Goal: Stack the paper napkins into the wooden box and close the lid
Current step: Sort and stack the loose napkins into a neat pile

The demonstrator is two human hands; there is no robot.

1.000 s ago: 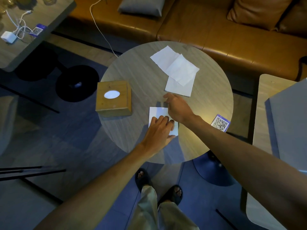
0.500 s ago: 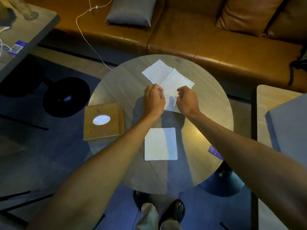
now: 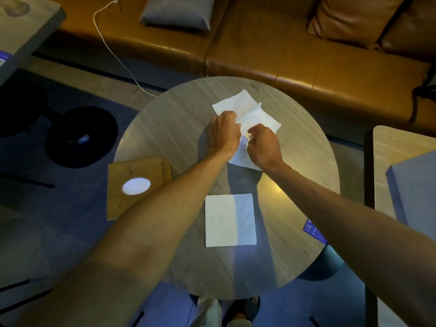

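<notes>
On the round table (image 3: 165, 128), the wooden box (image 3: 132, 185) sits at the left edge. A flat napkin (image 3: 230, 220) lies near the front, and loose napkins (image 3: 247, 114), maybe three, overlap at the back. A sofa (image 3: 283, 50) stands behind the table.

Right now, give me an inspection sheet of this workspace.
Surface: round wooden table, in use.
Job's things: wooden box at the table's left edge, lid on; one flat napkin near the person; loose napkins overlapping farther back.
Clutter: blue QR card at the right edge.
Hands: left hand and right hand both gripping the loose napkins.
Cables: white cable running from sofa to floor.
Surroundings: brown sofa, grey cushion, neighbouring tables.
</notes>
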